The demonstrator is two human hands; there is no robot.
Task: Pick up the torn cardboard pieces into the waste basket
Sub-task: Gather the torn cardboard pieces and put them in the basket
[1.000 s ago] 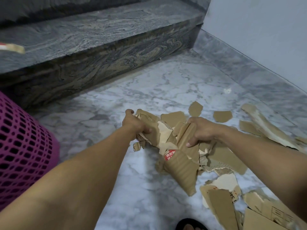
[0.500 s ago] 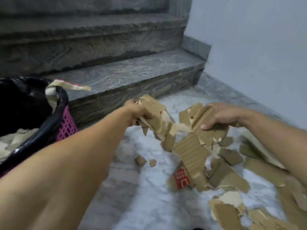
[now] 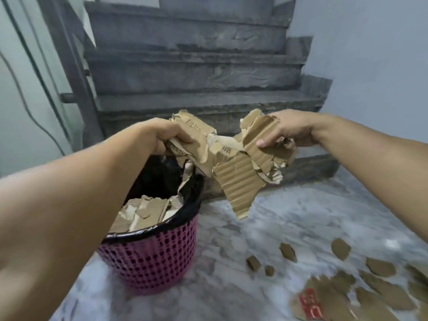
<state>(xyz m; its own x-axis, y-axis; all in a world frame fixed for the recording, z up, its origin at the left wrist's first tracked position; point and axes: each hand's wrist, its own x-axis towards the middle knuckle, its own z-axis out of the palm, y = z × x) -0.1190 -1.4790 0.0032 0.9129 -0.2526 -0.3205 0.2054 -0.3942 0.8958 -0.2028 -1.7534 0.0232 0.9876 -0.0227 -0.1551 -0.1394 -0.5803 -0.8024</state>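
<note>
Both hands carried one loose bundle of torn cardboard pieces (image 3: pixel 234 163) in the air, just right of and partly over the waste basket (image 3: pixel 152 253), which stood on the marble floor (image 3: pixel 289 218) at the near left; the left hand (image 3: pixel 169 135) had its fingers curled round the left end of the bundle, above the basket's far rim, and the right hand (image 3: pixel 284 133) pinched the right end, thumb on the near face and fingers behind; the bundle looked light and fairly stiff, corrugated sheet that would bend at its tears rather than drape, yet it was many separate scraps held only by squeezing from both ends, so small bits would likely slip out of the middle; a long ragged flap hung below, outside the rim; the sounder hold was probably at the two ends, pressing inward, as here; the basket, lined with a black bag (image 3: pixel 162 179), already held cardboard; more scraps (image 3: pixel 342 288) lay on the floor at the near right, some blurred; grey stairs (image 3: pixel 196 72) rose at the far side.
</note>
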